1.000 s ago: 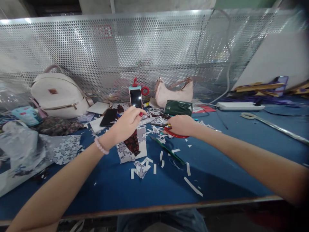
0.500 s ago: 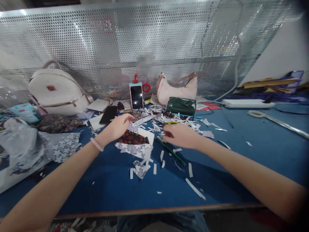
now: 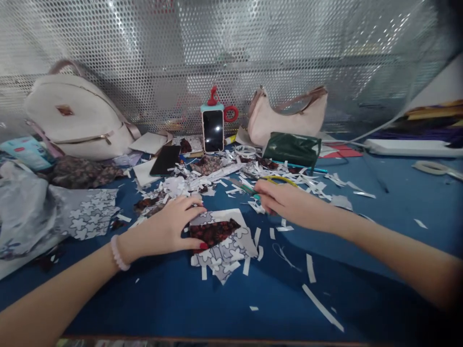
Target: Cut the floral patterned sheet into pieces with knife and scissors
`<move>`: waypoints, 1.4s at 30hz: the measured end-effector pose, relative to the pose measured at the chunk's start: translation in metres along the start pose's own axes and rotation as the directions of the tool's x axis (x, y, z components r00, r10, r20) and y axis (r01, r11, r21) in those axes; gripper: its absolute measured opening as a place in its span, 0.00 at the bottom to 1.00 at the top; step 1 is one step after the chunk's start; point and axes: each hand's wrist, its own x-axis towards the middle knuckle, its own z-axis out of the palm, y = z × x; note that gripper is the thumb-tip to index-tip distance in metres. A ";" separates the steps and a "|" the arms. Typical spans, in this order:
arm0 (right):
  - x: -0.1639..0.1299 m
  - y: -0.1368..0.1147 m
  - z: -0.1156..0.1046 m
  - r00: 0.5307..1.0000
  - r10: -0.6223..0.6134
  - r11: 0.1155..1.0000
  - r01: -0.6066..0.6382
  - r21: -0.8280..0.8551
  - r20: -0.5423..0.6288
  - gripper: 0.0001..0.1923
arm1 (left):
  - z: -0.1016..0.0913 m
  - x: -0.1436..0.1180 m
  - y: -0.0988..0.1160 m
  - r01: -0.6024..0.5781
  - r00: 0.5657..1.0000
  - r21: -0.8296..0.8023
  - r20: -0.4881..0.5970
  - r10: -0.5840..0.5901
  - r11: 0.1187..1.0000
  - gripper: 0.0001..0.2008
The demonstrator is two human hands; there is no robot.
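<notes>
We judge the cutting work to be partly done: white paper offcuts litter the blue table, while the flower-print sheet under the dark red floral piece is not yet fully trimmed, as its uneven edges suggest.

Left to right:

1. A white backpack stands at the far left against the perforated metal screen.
2. Our left hand lies flat, fingers spread and relaxed, pressing the left end of the dark red floral piece down onto the flower-print sheet. It grips nothing; it only holds the stack in place near the middle of the table.
3. A phone stands upright behind the offcuts.
4. Our right hand rests palm down, fingers loosely curled, just beside the yellow-handled scissors. We cannot tell whether it grips them or only touches them.
5. A pink handbag and a green pouch sit behind it.
</notes>
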 end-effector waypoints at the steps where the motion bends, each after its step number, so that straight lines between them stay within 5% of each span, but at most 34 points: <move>1: 0.002 -0.002 0.001 0.999 -0.044 0.998 0.042 -0.043 -0.029 0.10 | 0.001 -0.001 0.000 0.013 1.000 0.008 0.000 -0.013 1.000 0.30; 9: 0.022 -0.015 0.025 0.871 -0.490 0.837 0.460 -0.297 -0.033 0.13 | 0.004 -0.005 -0.013 -0.021 1.000 0.005 -0.010 0.021 1.000 0.17; 18: 0.020 -0.004 0.022 0.716 -0.692 0.676 0.598 -0.431 -0.090 0.17 | 0.003 -0.009 -0.024 -0.106 0.993 -0.034 0.045 0.107 0.994 0.14; 27: 0.008 0.008 0.025 0.708 -0.706 0.607 0.596 -0.526 -0.012 0.19 | 0.003 -0.008 -0.028 -0.111 0.993 -0.099 0.039 0.115 0.989 0.14; 33: 0.009 0.017 0.025 0.689 -0.720 0.621 0.590 -0.515 -0.079 0.16 | 0.003 -0.007 -0.031 -0.085 0.996 -0.117 0.022 0.088 0.990 0.13; 37: 0.008 0.016 0.026 0.696 -0.712 0.630 0.575 -0.522 -0.091 0.16 | 0.003 -0.009 -0.030 -0.049 0.997 -0.059 -0.056 0.046 0.997 0.16; 42: 0.008 0.014 0.028 0.700 -0.709 0.624 0.566 -0.538 -0.087 0.16 | 0.005 -0.012 -0.028 -0.084 0.996 0.063 0.026 0.083 0.994 0.23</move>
